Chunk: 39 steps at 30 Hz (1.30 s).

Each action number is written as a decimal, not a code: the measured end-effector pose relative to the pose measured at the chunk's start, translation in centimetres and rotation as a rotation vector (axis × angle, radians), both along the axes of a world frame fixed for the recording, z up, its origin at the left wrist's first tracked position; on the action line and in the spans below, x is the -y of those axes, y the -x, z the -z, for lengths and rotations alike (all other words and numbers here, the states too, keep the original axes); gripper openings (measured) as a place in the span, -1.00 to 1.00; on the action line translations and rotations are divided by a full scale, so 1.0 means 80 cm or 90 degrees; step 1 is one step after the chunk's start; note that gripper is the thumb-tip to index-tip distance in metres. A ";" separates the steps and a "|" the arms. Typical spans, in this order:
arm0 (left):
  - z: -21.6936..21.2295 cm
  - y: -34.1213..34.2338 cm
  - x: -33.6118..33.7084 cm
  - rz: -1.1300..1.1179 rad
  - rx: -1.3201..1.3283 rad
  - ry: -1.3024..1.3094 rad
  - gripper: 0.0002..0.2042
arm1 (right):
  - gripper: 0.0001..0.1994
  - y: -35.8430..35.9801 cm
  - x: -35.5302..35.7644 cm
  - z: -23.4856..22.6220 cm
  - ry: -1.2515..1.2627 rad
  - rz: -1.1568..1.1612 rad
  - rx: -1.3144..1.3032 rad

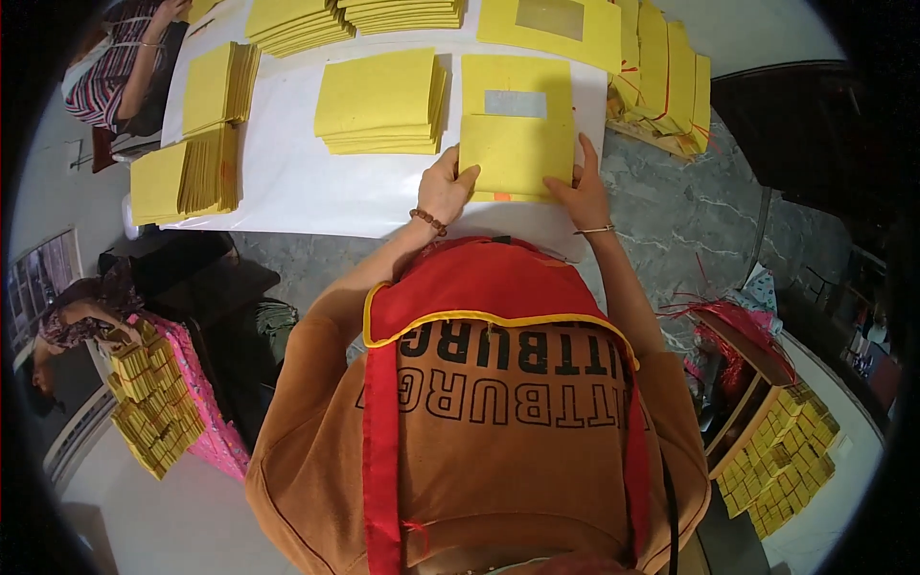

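Observation:
A stack of yellow paper [517, 153] lies before me at the near edge of the white-covered table [278, 192]. Its upper part bears a silver-grey rectangle, and a bit of orange shows at its lower edge. My left hand [447, 190], with a beaded bracelet, grips the lower left side, thumb on top. On the lower right side, my right hand [585, 192] holds the stack with its thumb over the edge and a finger stretched along the side. The fingers underneath are hidden. Just left of it sits a fanned pile of yellow paper [379, 101].
More yellow piles [206, 177] line the table's left side and far edge. Bundles tied with red string [661, 77] stand at the right. Two people are at the left, one near stacked yellow bundles [153, 393]. Red strings [733, 331] hang near a wooden frame at right.

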<state>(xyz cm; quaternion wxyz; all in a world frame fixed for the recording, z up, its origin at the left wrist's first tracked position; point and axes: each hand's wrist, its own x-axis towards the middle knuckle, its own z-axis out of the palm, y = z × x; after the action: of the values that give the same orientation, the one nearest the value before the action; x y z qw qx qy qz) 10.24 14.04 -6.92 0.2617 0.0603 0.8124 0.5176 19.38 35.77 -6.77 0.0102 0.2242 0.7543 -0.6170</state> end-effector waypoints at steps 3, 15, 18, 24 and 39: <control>0.005 0.004 0.002 0.000 -0.014 0.020 -0.62 | -0.38 0.001 0.005 -0.014 -0.028 -0.004 0.010; -0.010 0.006 -0.008 0.025 -0.099 0.085 -0.50 | -0.51 0.001 0.012 -0.002 -0.114 0.016 -0.011; -0.019 0.006 -0.011 0.021 -0.118 0.085 -0.48 | -0.51 0.002 0.012 0.001 -0.165 0.018 0.008; -0.022 0.006 -0.011 0.013 -0.139 0.095 -0.46 | -0.52 0.005 0.014 -0.004 -0.201 0.025 0.057; -0.014 -0.007 -0.058 0.378 -0.626 0.199 -0.52 | -0.52 0.006 0.015 0.003 -0.163 0.039 0.016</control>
<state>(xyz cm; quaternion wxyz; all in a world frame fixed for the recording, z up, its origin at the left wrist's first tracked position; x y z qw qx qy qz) 10.81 18.68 -5.82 -0.0061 0.4783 0.8532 0.2078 18.89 34.59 -6.99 -0.0276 0.2542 0.8195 -0.5129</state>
